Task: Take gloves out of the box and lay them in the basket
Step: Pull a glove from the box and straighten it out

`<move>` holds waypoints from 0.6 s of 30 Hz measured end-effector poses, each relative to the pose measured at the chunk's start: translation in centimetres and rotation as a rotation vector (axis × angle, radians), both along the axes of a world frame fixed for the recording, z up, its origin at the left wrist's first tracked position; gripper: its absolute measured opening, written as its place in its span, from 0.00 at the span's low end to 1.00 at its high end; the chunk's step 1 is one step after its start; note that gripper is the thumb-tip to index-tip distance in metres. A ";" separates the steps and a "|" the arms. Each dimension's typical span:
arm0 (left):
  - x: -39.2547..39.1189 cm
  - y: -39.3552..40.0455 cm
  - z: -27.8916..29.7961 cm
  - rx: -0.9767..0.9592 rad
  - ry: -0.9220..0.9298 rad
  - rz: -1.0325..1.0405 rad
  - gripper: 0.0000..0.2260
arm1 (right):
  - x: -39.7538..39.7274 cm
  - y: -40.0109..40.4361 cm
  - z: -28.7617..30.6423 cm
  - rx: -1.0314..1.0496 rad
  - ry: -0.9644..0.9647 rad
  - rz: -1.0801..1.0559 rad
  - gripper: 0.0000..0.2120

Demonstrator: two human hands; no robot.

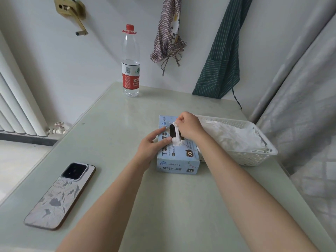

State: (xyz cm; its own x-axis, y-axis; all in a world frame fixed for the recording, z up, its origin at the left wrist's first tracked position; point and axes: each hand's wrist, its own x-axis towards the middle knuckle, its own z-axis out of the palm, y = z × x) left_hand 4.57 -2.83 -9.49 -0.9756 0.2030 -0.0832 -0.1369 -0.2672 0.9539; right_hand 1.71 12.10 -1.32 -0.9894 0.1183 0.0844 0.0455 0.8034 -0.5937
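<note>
A light blue glove box (177,161) marked XL lies on the pale green table, its dark opening facing up. A white glove (176,135) sticks out of that opening. My right hand (189,127) pinches the glove's upper end above the box. With straight fingers, my left hand (151,145) presses on the box's left side and top. Right of the box, touching it, stands a white plastic basket (254,158) that holds several white gloves (234,135).
A phone (60,196) lies face down at the table's left front. A water bottle (130,64) with a red cap stands at the far edge. Aprons hang on the wall behind, and a curtain borders the right side. A radiator is at far left.
</note>
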 end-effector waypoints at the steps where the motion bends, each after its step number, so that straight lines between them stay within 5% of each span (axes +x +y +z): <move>1: 0.0 -0.1 0.1 -0.011 0.008 -0.010 0.27 | -0.4 -0.2 -0.1 -0.013 -0.001 -0.023 0.06; 10: -0.8 0.1 -0.8 -0.066 -0.002 -0.015 0.34 | -0.2 -1.1 2.2 -0.319 0.528 -0.225 0.08; 18: 0.2 -0.4 1.2 -0.206 0.043 0.050 0.25 | 4.4 0.2 1.1 -0.547 0.523 -0.243 0.04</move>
